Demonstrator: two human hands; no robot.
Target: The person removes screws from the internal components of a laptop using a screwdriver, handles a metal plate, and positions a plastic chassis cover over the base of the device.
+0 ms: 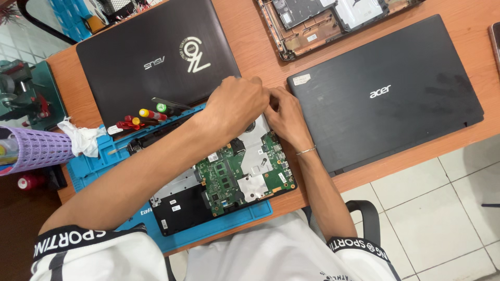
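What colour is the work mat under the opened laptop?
Blue; the work mat shows best in the head view.

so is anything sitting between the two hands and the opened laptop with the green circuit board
Nothing visible does. The left hand and right hand both rest directly on the far edge of the opened laptop with the green circuit board, side by side. The screwdrivers lie off to the left, clear of them.

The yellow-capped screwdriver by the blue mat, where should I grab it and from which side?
Grip the yellow-capped screwdriver around its red handle, coming from above. It lies flat beside other drivers, cap end toward the left hand, so a top pinch probably avoids its neighbours.
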